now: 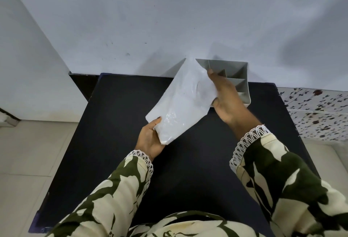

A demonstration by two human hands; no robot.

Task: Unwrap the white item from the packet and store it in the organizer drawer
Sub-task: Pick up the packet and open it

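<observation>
Left hand (pixel 150 139) clamps the plastic packet (pixel 180 103) by its lower corner, mid-frame, anchoring it above the dark worktop (pixel 113 142). Right hand (pixel 226 97) grips the upper edge, likely to open it. White item unseen inside. Grey divided organizer (pixel 239 73) waits beyond, by the wall.

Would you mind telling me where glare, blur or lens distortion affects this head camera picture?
Head view: glare glints on the plastic packet near the left hand; the right hand looks slightly motion-blurred; wide-angle distortion bows the black table edges; soft shadows fall on the wall behind the grey organizer.
</observation>
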